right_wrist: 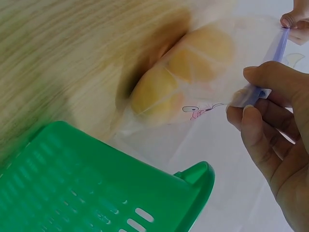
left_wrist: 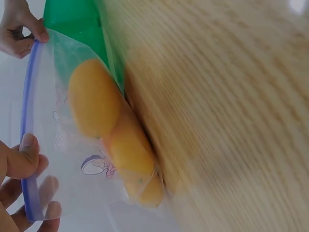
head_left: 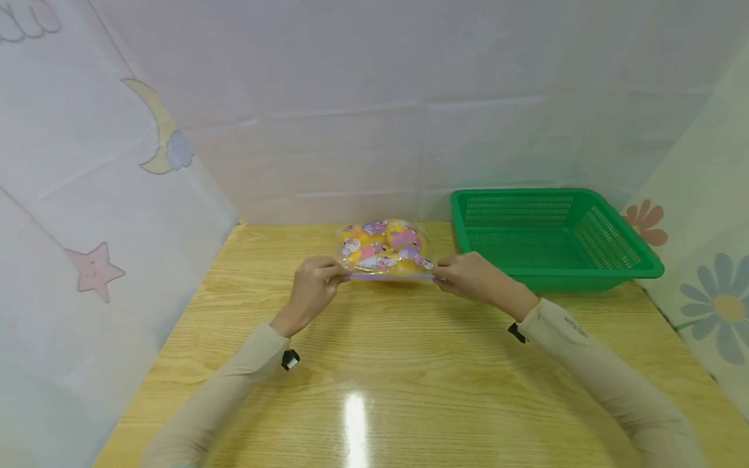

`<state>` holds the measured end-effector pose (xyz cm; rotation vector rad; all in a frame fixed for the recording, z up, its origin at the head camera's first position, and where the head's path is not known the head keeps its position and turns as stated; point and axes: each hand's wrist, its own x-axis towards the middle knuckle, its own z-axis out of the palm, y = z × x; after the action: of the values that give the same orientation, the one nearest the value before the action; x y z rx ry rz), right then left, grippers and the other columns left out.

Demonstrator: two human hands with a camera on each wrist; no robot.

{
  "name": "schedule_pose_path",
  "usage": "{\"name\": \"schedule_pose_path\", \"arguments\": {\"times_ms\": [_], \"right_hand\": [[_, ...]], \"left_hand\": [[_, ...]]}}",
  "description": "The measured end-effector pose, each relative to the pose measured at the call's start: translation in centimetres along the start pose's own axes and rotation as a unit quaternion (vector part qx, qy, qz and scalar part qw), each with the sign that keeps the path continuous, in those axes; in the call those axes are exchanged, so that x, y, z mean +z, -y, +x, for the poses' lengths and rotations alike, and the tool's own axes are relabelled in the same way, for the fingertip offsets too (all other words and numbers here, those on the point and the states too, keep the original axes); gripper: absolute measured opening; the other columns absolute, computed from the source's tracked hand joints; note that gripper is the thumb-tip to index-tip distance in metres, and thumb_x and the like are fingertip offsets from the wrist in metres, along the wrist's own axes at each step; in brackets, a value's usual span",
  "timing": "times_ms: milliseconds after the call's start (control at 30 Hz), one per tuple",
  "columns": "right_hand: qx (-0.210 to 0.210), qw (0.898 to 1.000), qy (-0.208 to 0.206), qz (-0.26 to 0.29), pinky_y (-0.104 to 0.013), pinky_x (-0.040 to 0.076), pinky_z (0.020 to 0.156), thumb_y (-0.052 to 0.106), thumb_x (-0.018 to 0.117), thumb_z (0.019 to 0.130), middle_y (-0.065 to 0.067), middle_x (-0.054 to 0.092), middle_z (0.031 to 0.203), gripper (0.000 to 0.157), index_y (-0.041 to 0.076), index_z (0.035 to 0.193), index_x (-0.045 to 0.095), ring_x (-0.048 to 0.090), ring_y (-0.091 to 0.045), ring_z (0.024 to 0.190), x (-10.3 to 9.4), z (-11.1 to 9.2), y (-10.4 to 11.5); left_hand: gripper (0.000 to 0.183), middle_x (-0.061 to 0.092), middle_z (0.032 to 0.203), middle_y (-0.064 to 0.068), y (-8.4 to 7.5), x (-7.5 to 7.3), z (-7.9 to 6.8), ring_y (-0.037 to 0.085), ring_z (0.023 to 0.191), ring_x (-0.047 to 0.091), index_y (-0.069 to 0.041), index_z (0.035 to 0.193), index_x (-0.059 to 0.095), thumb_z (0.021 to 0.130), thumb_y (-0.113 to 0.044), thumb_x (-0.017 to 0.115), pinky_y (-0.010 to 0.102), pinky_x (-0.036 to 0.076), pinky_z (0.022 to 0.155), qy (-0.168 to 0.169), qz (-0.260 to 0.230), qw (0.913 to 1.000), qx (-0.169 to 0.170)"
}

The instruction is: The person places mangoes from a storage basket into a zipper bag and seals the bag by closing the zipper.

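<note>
A clear zip bag (head_left: 383,250) printed with cartoon figures hangs between the two hands at the back of the table. Its purple zip strip (left_wrist: 26,121) runs along the edge nearest the person. Inside lie several yellow-orange fruits (left_wrist: 96,99), mango-like in shape, low in the bag near the wood. At one end of the strip, my left hand (head_left: 313,286) pinches the bag between thumb and fingers. The right hand (head_left: 468,278) pinches the other end, with its thumb and fingertips on the strip in the right wrist view.
A green plastic basket (head_left: 556,276) with slotted walls stands at the back right, close beside the right hand. The wooden table (head_left: 398,377) reaches to a pale cloth wall (head_left: 351,156) behind. Printed side walls border it left and right.
</note>
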<state>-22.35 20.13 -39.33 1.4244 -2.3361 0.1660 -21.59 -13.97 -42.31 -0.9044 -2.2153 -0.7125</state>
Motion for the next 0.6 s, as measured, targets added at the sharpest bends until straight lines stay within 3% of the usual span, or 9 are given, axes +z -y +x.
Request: {"name": "schedule_pose_path", "arguments": {"times_ms": [300, 600], "right_hand": [[-0.013, 1.0, 0.025, -0.013, -0.022, 0.035, 0.046, 0.005, 0.081, 0.079, 0.002, 0.055, 0.067, 0.02, 0.012, 0.078, 0.062, 0.045, -0.008, 0.054, 0.8, -0.9, 0.7], [-0.039, 0.998, 0.031, -0.042, -0.019, 0.032, 0.043, 0.009, 0.082, 0.079, 0.002, 0.056, 0.066, 0.021, 0.012, 0.081, 0.062, 0.049, -0.009, 0.052, 2.0, -1.8, 1.2]], "left_hand": [[0.007, 0.071, 0.082, 0.006, -0.7, -0.2, -1.5, 0.021, 0.079, 0.063, -0.003, 0.079, 0.078, 0.075, -0.002, 0.084, 0.032, 0.054, 0.073, 0.062, -0.004, 0.9978, 0.021], [0.007, 0.061, 0.081, 0.002, -1.2, -0.4, -2.8, 0.016, 0.073, 0.055, -0.006, 0.082, 0.08, 0.077, -0.004, 0.084, 0.025, 0.05, 0.065, 0.119, 0.014, 0.9917, 0.045]]}}
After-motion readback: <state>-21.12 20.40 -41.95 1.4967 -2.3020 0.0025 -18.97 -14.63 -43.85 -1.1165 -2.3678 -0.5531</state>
